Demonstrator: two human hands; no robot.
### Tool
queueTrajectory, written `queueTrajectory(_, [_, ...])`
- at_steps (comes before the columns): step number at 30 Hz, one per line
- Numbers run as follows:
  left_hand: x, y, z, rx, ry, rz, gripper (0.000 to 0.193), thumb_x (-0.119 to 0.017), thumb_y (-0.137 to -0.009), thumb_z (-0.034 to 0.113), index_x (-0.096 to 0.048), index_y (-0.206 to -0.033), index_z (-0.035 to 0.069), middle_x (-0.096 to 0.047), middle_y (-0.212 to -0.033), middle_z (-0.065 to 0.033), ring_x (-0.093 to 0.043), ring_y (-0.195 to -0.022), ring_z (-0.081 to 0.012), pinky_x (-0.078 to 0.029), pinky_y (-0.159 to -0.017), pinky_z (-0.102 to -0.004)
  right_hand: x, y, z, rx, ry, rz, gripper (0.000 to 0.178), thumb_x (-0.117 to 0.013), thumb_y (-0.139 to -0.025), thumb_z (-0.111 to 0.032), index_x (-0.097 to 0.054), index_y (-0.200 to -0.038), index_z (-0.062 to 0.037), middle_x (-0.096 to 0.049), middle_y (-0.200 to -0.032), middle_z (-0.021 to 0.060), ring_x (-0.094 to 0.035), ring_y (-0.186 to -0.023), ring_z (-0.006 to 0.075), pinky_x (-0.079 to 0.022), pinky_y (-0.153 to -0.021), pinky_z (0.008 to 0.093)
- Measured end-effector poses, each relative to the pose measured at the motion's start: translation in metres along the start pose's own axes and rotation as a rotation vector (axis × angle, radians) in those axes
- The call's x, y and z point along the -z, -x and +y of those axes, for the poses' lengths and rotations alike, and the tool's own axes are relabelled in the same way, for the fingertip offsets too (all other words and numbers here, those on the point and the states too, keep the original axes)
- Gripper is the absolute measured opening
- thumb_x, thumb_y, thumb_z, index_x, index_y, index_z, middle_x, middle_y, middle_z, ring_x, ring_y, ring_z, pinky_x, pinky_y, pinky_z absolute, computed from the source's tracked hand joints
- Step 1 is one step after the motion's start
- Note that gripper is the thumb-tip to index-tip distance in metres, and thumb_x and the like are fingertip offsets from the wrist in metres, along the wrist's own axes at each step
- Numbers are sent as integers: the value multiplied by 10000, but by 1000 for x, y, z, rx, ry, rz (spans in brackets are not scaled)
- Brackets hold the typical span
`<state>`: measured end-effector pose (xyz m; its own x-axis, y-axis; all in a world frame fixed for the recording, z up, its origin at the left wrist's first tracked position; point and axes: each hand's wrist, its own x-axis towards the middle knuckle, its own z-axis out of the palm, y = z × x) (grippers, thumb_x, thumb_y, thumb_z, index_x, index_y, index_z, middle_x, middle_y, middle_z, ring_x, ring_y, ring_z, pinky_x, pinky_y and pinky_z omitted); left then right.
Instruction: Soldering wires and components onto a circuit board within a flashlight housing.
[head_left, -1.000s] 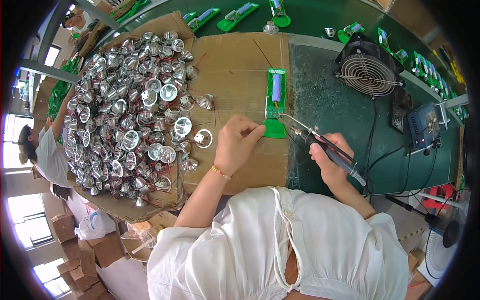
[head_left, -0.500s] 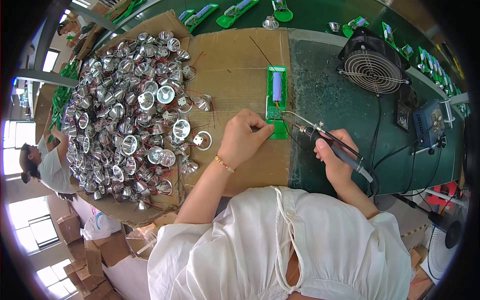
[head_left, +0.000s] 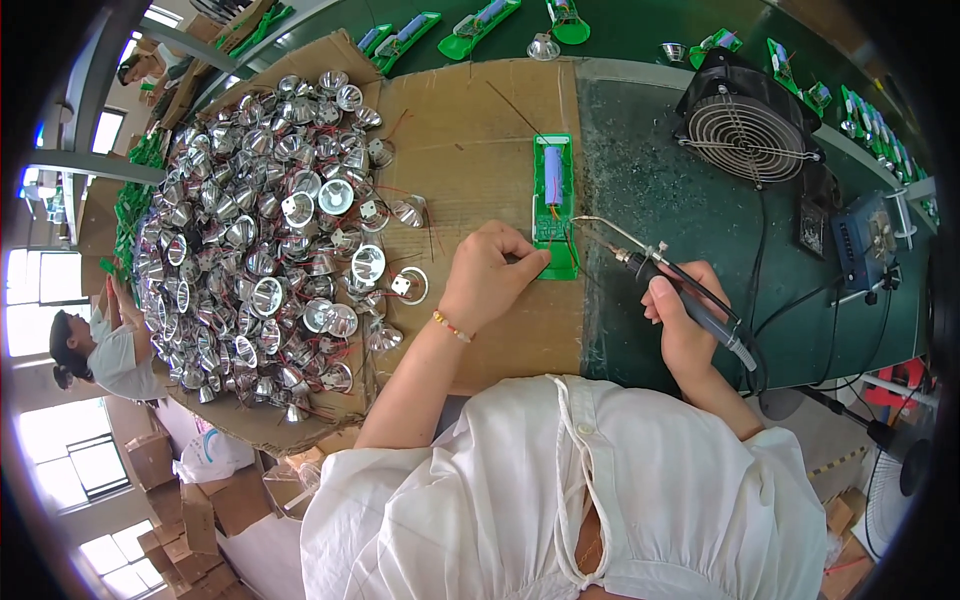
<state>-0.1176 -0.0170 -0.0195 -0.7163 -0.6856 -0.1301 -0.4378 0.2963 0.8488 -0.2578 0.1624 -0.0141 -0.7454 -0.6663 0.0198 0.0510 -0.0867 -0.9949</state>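
A green plastic housing [head_left: 558, 262] lies lengthwise on the cardboard, with a purple cylindrical battery cell [head_left: 553, 178] in its upper part. Below the cell is a small green circuit board [head_left: 549, 229] with thin red and orange wires. My left hand [head_left: 492, 268] is closed in a pinch at the housing's lower left edge; what its fingertips hold, if anything, is hidden. In my right hand [head_left: 685, 312] is a dark soldering iron [head_left: 690, 305], gripped like a pen. The iron's thin metal feed tube [head_left: 605, 226] reaches to the right edge of the board.
Many silver reflector cups [head_left: 260, 250] with wires are heaped on cardboard [head_left: 450, 130] at left. A black fan [head_left: 745, 135] and a blue box-shaped unit [head_left: 865, 240] stand at right, cables trailing. Further green housings [head_left: 480, 25] line the far shelf. Another person [head_left: 110, 350] works at far left.
My right hand and the soldering iron have shifted slightly right, drawing the tip away from the board. My left hand stays almost in place at the housing.
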Motion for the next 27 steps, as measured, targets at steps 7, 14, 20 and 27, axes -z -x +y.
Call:
queueTrajectory(7, [0,-1,2,18,-1,16,198,-683,-706,187,-641,-695,-6,-579,-749,-114,-577,-668,-212,-456,-615,-307,2,2,5,-45,-39,-28,163,-637,-796,-108,-536,-853,7,-591,-667,83,-554,-561,98,-445,-491,210])
queueTrajectory(14, [0,2,2,19,-13,15,184,-675,-722,177,-648,-723,-5,-585,-753,-117,-579,-665,-204,-456,-606,-304,3,3,5,-72,-71,-41,158,-635,-795,-97,-535,-862,4,-590,-675,82,-550,-564,98,-448,-495,213])
queueTrajectory(20, [3,21,10,-116,231,200,112,-649,-769,116,-666,-797,9,-609,-840,-80,-577,-663,-149,-465,-593,-247,6,5,3,-80,-75,-50,150,-629,-797,-91,-533,-859,7,-588,-679,81,-550,-578,95,-449,-504,213])
queueTrajectory(27, [-5,21,7,-166,19,181,87,-668,-752,92,-649,-774,9,-587,-850,-62,-546,-706,-108,-437,-592,-232,3,3,3,-74,-36,-70,153,-632,-793,-83,-531,-855,12,-588,-680,83,-550,-577,94,-450,-501,214])
